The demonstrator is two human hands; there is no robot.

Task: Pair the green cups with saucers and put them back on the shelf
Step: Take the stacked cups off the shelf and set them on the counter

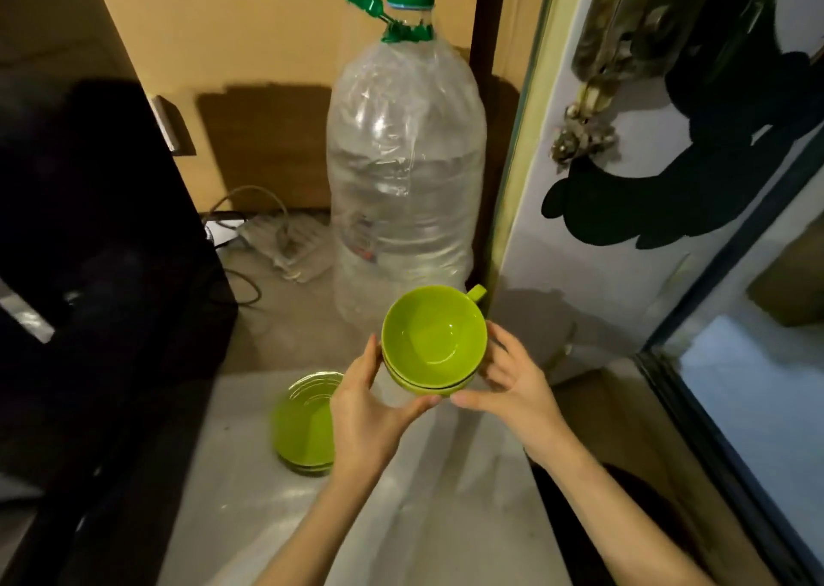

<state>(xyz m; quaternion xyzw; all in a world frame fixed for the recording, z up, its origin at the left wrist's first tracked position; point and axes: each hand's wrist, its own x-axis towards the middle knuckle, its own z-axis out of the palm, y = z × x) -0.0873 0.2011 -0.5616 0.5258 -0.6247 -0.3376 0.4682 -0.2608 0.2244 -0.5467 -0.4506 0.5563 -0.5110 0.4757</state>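
Observation:
Both my hands hold a small stack of nested green cups point(434, 340) in the air at the centre of the head view. The top cup's handle points to the far right. My left hand point(370, 407) grips the stack's left side and underside. My right hand point(512, 385) grips its right side, thumb under the rim. Below and to the left, a stack of green saucers point(303, 425) lies on the pale surface point(446, 496), partly hidden behind my left hand.
A large clear water bottle point(403, 184) with a green cap stands just behind the cups. A dark appliance point(89, 251) fills the left side. Cables point(267, 238) lie at the back. A white door point(624, 251) stands on the right.

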